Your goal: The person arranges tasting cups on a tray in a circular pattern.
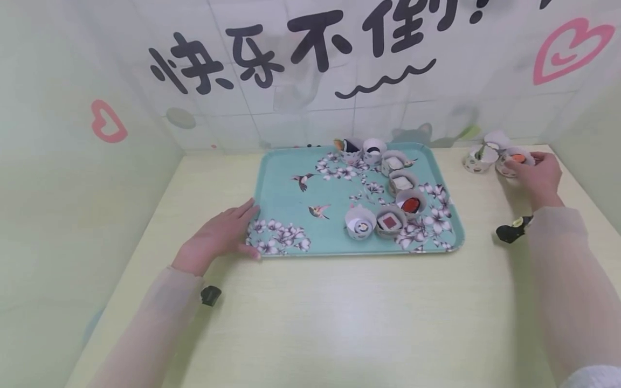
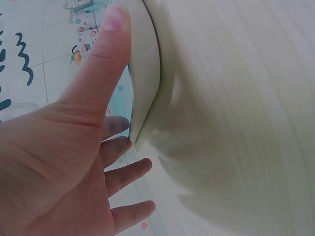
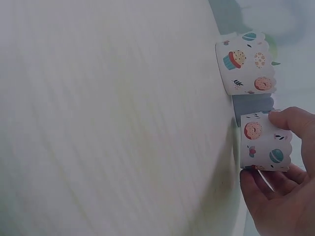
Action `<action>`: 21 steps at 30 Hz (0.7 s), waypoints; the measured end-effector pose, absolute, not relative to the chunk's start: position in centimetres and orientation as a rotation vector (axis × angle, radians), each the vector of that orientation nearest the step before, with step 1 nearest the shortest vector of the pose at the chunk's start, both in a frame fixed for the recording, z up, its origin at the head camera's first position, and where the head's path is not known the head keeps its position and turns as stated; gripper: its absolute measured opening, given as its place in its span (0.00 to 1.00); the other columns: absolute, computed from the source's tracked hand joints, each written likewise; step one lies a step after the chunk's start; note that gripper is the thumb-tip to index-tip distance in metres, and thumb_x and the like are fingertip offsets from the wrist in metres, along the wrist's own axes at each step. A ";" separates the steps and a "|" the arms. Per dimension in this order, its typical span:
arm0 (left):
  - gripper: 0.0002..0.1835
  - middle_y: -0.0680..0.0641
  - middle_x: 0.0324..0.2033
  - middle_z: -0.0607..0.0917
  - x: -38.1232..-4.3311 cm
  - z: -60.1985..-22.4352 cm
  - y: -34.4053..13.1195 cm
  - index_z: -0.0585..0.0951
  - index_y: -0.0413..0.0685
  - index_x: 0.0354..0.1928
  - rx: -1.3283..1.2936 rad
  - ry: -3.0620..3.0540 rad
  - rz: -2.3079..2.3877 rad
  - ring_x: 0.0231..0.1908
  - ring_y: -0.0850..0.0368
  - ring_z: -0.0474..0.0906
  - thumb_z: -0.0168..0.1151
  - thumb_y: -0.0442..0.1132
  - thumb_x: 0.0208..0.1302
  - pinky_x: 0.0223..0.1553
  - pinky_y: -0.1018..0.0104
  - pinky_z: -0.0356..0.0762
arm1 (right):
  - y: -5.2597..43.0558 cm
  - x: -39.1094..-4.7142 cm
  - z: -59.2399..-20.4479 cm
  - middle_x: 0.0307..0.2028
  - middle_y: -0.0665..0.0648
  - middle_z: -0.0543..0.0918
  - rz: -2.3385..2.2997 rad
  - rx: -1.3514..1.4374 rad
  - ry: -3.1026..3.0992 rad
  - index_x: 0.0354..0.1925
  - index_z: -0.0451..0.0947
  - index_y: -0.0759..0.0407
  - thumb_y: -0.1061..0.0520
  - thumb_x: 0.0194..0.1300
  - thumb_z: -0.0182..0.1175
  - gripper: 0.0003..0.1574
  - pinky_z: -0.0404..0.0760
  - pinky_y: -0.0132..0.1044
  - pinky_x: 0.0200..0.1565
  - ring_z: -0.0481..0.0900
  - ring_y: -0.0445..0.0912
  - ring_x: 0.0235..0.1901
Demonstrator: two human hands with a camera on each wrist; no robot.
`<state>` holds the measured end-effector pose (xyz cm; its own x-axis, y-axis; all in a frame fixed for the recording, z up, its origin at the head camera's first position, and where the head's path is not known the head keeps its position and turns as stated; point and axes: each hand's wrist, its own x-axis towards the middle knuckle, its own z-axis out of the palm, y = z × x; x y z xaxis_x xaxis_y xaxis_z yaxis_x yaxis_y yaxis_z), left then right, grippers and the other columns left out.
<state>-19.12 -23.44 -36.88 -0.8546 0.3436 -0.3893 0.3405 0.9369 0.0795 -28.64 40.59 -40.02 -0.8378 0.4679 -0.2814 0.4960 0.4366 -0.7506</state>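
Observation:
My left hand (image 1: pixel 218 231) rests at the left end of a teal tray (image 1: pixel 276 183) printed with flowers and hummingbirds. In the left wrist view its thumb lies along the rim and the other fingers are spread beside the corner. At the far right of the table, my right hand (image 1: pixel 545 175) grips a paper baking cup (image 3: pixel 263 145) patterned with donuts, thumb on one side and fingers on the other. Something orange shows inside that cup. Next to it stand another paper cup (image 1: pixel 477 163) with a green item and a third cup (image 1: pixel 496 140) behind.
Several filled paper cups curve along the tray's right half, including one with a red-centred square (image 1: pixel 390 221) and one with an orange-red piece (image 1: pixel 411 205). A printed wall (image 1: pixel 301 124) rises behind the table (image 1: pixel 339 312). Dark wrist devices (image 1: pixel 513 230) sit under the sleeves.

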 end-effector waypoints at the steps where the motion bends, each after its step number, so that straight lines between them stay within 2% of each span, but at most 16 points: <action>1: 0.65 0.36 0.79 0.47 -19.1 -36.9 -23.4 0.51 0.38 0.78 0.498 2.688 0.009 0.74 0.30 0.53 0.71 0.67 0.48 0.74 0.38 0.58 | 40.6 -28.5 -39.9 0.43 0.34 0.61 -1.397 0.895 2.633 0.78 0.48 0.55 0.31 0.62 0.59 0.59 0.67 0.31 0.66 0.62 0.31 0.46; 2: 0.65 0.36 0.79 0.47 -19.1 -36.9 -23.4 0.51 0.38 0.78 0.499 2.689 0.010 0.74 0.30 0.53 0.71 0.67 0.48 0.74 0.38 0.58 | 40.6 -28.4 -39.8 0.43 0.33 0.61 -1.403 0.907 2.630 0.78 0.48 0.53 0.31 0.62 0.60 0.58 0.67 0.29 0.64 0.60 0.29 0.43; 8: 0.65 0.36 0.79 0.47 -19.1 -36.8 -23.5 0.51 0.39 0.78 0.492 2.686 0.030 0.74 0.30 0.53 0.72 0.66 0.48 0.73 0.37 0.59 | 40.1 -27.8 -38.6 0.42 0.30 0.60 -1.487 0.920 2.626 0.76 0.52 0.44 0.34 0.62 0.62 0.52 0.68 0.23 0.54 0.59 0.28 0.43; 15: 0.64 0.36 0.79 0.47 -19.1 -36.7 -23.5 0.51 0.38 0.78 0.495 2.697 0.047 0.74 0.30 0.53 0.74 0.64 0.48 0.73 0.37 0.59 | 38.9 -27.3 -36.8 0.42 0.32 0.64 -1.555 0.822 2.663 0.76 0.57 0.47 0.37 0.63 0.63 0.50 0.70 0.14 0.38 0.63 0.29 0.41; 21: 0.65 0.35 0.79 0.47 -19.1 -36.7 -23.4 0.51 0.38 0.78 0.491 2.692 0.045 0.74 0.30 0.52 0.73 0.64 0.47 0.74 0.37 0.58 | 36.8 -27.0 -35.4 0.42 0.33 0.66 -1.624 0.687 2.707 0.70 0.63 0.49 0.41 0.64 0.64 0.41 0.72 0.12 0.34 0.66 0.30 0.41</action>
<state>-19.09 -23.39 -36.69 -0.8573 0.3450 -0.3821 0.3320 0.9378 0.1019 -26.99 36.78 -35.40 -0.9058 0.4004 -0.1387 0.3109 0.4055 -0.8596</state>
